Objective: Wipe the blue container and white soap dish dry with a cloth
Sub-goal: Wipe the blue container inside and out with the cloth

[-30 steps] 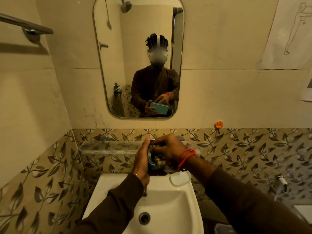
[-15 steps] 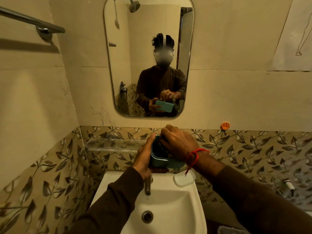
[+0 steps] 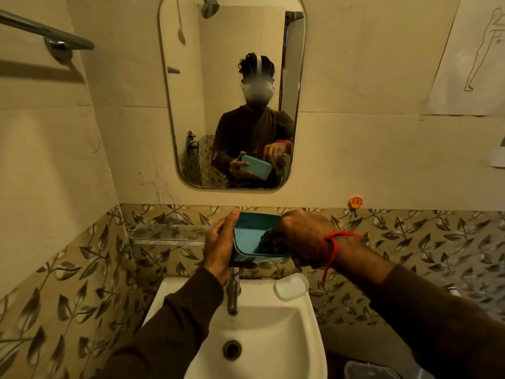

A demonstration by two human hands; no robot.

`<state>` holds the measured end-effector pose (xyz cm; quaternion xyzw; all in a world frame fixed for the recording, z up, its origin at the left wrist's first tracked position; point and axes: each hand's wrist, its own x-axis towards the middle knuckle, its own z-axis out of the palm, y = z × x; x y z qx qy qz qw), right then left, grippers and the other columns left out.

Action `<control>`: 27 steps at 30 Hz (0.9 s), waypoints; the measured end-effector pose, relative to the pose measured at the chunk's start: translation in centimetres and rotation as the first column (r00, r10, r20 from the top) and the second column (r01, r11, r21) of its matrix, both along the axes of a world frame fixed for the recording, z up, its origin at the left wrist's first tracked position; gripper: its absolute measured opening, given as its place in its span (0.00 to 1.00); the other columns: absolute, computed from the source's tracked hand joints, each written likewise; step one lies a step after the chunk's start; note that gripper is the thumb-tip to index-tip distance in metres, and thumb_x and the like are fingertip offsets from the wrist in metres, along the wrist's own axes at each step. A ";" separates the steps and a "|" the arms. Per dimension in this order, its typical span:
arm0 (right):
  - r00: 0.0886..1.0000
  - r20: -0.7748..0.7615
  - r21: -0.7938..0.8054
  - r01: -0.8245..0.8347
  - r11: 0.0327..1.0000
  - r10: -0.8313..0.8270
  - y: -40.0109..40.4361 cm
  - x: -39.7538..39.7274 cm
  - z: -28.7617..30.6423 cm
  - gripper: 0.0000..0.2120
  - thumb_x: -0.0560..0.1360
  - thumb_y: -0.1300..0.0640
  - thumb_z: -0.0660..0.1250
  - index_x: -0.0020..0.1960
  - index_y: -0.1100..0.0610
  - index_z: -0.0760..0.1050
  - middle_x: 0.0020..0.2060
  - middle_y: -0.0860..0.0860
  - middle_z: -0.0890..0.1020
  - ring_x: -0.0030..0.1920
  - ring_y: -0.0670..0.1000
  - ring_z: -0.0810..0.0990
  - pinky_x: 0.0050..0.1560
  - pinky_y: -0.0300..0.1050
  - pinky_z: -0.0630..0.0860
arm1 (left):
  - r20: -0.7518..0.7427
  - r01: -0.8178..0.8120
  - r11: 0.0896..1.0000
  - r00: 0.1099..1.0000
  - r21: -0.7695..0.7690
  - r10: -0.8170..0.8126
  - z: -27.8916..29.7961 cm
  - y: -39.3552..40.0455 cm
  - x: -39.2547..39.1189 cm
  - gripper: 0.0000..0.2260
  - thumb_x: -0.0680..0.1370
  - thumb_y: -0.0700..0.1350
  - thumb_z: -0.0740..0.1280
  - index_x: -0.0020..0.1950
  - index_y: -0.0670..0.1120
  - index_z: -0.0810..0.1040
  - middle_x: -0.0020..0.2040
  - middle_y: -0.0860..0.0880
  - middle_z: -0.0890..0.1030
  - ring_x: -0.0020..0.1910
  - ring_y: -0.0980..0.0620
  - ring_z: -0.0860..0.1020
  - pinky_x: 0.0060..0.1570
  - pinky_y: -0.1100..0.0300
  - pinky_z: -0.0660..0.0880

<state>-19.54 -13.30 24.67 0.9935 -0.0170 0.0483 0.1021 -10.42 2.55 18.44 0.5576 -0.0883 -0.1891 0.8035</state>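
left hand (image 3: pixel 220 246): clamps blue container (image 3: pixel 247 237) by 1 side
right hand (image 3: pixel 302 236): presses cloth (image 3: pixel 273 242) inside
risk: push twists it loose, drops onto tap (image 3: pixel 233 292)

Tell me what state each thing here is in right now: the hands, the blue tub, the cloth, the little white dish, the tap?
Blue container: held tilted above the sink, open side toward the camera.
Left hand: gripping the container's left wall.
Right hand: pressing the cloth inside the container.
Cloth: dark, bunched inside the container.
White soap dish: lying on the sink's right rim, untouched.
Tap: no water running.
Sink: drain open.
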 end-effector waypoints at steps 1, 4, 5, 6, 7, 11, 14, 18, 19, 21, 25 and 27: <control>0.999 -0.041 0.069 0.019 0.997 -0.016 -0.7 0.2 -1.4 0.13 0.75 0.50 0.69 0.59 0.45 0.76 0.50 0.50 0.80 0.44 0.48 0.80 0.35 0.38 0.77 | 0.004 -0.015 1.000 1.000 0.007 0.015 -0.1 -0.1 -0.1 0.31 0.66 0.68 0.70 0.59 0.49 0.80 0.54 0.39 0.85 0.48 0.37 0.85 0.37 0.42 0.82; 0.996 -0.077 0.292 -0.010 0.956 0.034 -0.2 0.1 -2.4 0.12 0.77 0.47 0.64 0.59 0.40 0.75 0.51 0.47 0.82 0.44 0.44 0.80 0.40 0.34 0.76 | 0.031 -0.019 0.999 0.999 0.041 0.018 -0.5 -0.6 -0.7 0.25 0.69 0.68 0.69 0.56 0.51 0.81 0.53 0.40 0.84 0.48 0.38 0.85 0.37 0.42 0.83; 0.997 -0.046 0.394 -0.040 0.918 0.063 0.8 -0.1 -1.5 0.11 0.77 0.49 0.64 0.59 0.44 0.77 0.49 0.46 0.82 0.43 0.43 0.80 0.42 0.35 0.77 | 0.031 -0.004 1.000 1.000 0.031 0.003 -0.6 -0.8 -1.0 0.21 0.72 0.66 0.69 0.54 0.51 0.81 0.52 0.40 0.84 0.47 0.38 0.85 0.38 0.44 0.83; 0.996 -0.006 0.509 -0.074 0.858 0.090 1.8 -0.4 -0.6 0.10 0.78 0.51 0.65 0.58 0.48 0.78 0.48 0.46 0.82 0.42 0.42 0.79 0.42 0.34 0.76 | 0.020 0.017 1.000 1.000 0.005 -0.017 -0.7 -1.0 -1.1 0.18 0.74 0.63 0.68 0.54 0.52 0.82 0.53 0.40 0.85 0.48 0.39 0.85 0.39 0.45 0.82; 0.995 0.026 0.635 -0.093 0.767 0.100 2.7 -0.8 0.3 0.10 0.78 0.53 0.65 0.57 0.50 0.79 0.48 0.46 0.82 0.42 0.42 0.79 0.41 0.34 0.75 | 0.002 0.041 0.999 0.999 -0.025 -0.041 -0.7 -1.0 -1.0 0.17 0.75 0.62 0.68 0.55 0.51 0.82 0.53 0.40 0.85 0.48 0.39 0.85 0.40 0.46 0.82; 0.992 0.073 0.995 -0.079 -0.065 -0.102 1.4 -2.1 1.0 0.08 0.79 0.60 0.62 0.54 0.57 0.79 0.49 0.54 0.83 0.48 0.51 0.81 0.46 0.43 0.79 | -0.053 0.103 0.994 0.993 -0.025 -0.104 -0.6 0.0 0.5 0.29 0.70 0.67 0.69 0.63 0.50 0.79 0.57 0.39 0.84 0.50 0.37 0.85 0.38 0.44 0.82; 0.985 0.063 0.807 -0.146 -0.573 -0.162 -1.0 -3.1 0.6 0.11 0.78 0.60 0.58 0.58 0.62 0.75 0.51 0.61 0.78 0.49 0.56 0.78 0.55 0.51 0.74 | -0.090 0.096 0.995 0.991 -0.018 -0.098 -0.9 1.6 1.9 0.29 0.74 0.69 0.63 0.65 0.50 0.79 0.56 0.40 0.85 0.51 0.38 0.85 0.43 0.44 0.83; 0.990 0.042 0.538 -0.138 -0.831 -0.136 -3.9 -4.2 -1.5 0.21 0.78 0.47 0.61 0.59 0.62 0.79 0.51 0.59 0.81 0.51 0.57 0.79 0.63 0.58 0.69 | -0.122 0.117 0.993 0.986 -0.004 -0.116 -1.7 2.9 2.5 0.27 0.78 0.69 0.58 0.62 0.51 0.82 0.52 0.41 0.87 0.47 0.42 0.85 0.44 0.45 0.82; 0.988 0.071 0.495 -0.155 -0.855 -0.138 -4.1 -4.4 -1.9 0.24 0.77 0.43 0.62 0.60 0.61 0.78 0.50 0.58 0.81 0.50 0.56 0.79 0.62 0.56 0.71 | -0.125 0.122 0.993 0.985 0.005 -0.120 -1.8 3.0 2.4 0.28 0.78 0.69 0.58 0.62 0.51 0.82 0.52 0.41 0.86 0.46 0.42 0.85 0.42 0.47 0.82; 0.984 0.133 0.406 -0.166 -0.899 -0.122 -4.4 -4.3 -2.8 0.24 0.76 0.39 0.62 0.59 0.58 0.76 0.40 0.50 0.78 0.43 0.49 0.77 0.49 0.48 0.77 | -0.126 0.132 0.991 0.984 0.017 -0.129 -1.9 3.1 2.3 0.28 0.77 0.70 0.57 0.62 0.51 0.82 0.53 0.41 0.86 0.47 0.41 0.84 0.40 0.49 0.82; 0.993 0.098 0.392 -0.094 -0.915 -0.060 -4.0 -4.1 -4.8 0.16 0.78 0.47 0.61 0.53 0.58 0.78 0.42 0.45 0.69 0.41 0.41 0.68 0.38 0.36 0.72 | -0.148 0.174 0.985 0.974 0.003 -0.171 -2.0 3.4 2.5 0.31 0.75 0.72 0.58 0.61 0.50 0.83 0.54 0.39 0.85 0.49 0.39 0.83 0.46 0.46 0.79; 0.966 -0.032 0.591 -0.189 -0.784 -0.257 -3.5 -4.1 -5.7 0.12 0.77 0.56 0.61 0.51 0.60 0.81 0.48 0.57 0.80 0.45 0.52 0.78 0.38 0.45 0.79 | -0.156 0.182 0.983 0.971 0.001 -0.179 -2.3 3.6 2.9 0.31 0.74 0.71 0.60 0.61 0.50 0.83 0.56 0.38 0.85 0.51 0.37 0.82 0.53 0.41 0.78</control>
